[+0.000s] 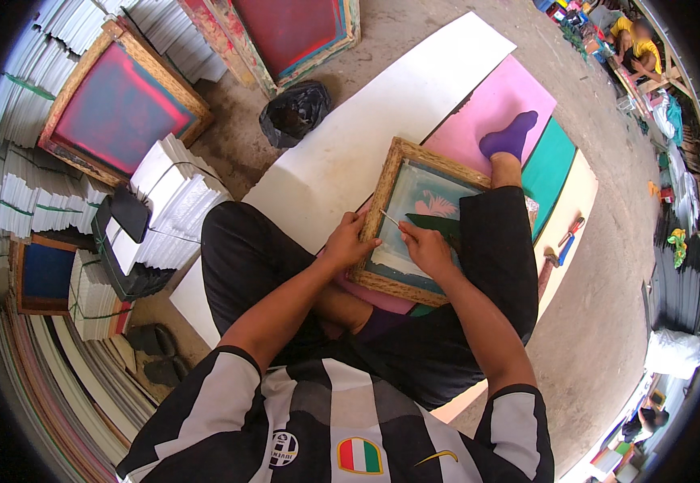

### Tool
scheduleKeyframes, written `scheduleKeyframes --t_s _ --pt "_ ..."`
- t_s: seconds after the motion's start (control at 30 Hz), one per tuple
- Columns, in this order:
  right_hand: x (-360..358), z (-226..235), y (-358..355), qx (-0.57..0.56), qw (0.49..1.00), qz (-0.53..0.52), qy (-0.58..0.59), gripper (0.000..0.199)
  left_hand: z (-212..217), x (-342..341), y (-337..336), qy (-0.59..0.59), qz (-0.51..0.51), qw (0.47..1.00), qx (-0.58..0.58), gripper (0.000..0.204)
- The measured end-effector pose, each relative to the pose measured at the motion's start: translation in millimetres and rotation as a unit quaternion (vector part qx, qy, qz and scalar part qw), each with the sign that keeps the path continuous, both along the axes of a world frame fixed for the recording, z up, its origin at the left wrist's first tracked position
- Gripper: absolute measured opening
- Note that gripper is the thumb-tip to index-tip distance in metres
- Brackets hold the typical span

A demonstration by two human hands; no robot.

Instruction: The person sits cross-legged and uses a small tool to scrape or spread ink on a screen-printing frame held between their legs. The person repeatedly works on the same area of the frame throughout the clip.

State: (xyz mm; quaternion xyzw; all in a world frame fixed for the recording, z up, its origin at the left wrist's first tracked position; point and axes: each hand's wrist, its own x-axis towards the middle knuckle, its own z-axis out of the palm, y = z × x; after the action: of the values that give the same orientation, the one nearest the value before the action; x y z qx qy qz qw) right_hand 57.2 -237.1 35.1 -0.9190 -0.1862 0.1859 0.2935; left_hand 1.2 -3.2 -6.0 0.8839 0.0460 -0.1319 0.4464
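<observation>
A wooden screen-printing frame [390, 183] with a pale teal mesh and a pink bird shape lies across my lap. My left hand [351, 241] grips the frame's near left edge. My right hand [425, 244] rests on the mesh and pinches a thin pale stick [389, 217] whose tip points up and left. A dark green sheet [437, 224] lies on the mesh just beyond my right hand. I sit on the floor in black trousers, my right foot in a purple sock [510, 135].
White [366, 137], pink [491, 105], teal and cream boards lie on the floor ahead. Red-meshed frames [120, 109] and paper stacks [174, 193] stand at left, with a black bag [293, 113]. Small tools [565, 241] lie at right. Another person [635, 44] sits far right.
</observation>
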Motion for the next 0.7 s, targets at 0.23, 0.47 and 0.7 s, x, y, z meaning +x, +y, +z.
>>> scheduleKeyframes --t_s 0.23,0.47,0.7 --pt "2.6 27.0 3.0 -0.126 0.987 0.073 -0.071 0.032 -13.7 -4.4 4.6 -0.008 0.005 1.0 0.0 0.09" --pt "6.2 -4.2 -10.8 0.037 0.999 0.022 -0.032 0.03 -3.1 -2.2 1.0 0.009 0.0 1.0 -0.014 0.088" --pt "21.7 -17.5 -14.9 0.164 0.973 -0.026 0.163 0.032 -2.5 -2.5 2.2 -0.021 -0.002 1.0 0.003 0.087"
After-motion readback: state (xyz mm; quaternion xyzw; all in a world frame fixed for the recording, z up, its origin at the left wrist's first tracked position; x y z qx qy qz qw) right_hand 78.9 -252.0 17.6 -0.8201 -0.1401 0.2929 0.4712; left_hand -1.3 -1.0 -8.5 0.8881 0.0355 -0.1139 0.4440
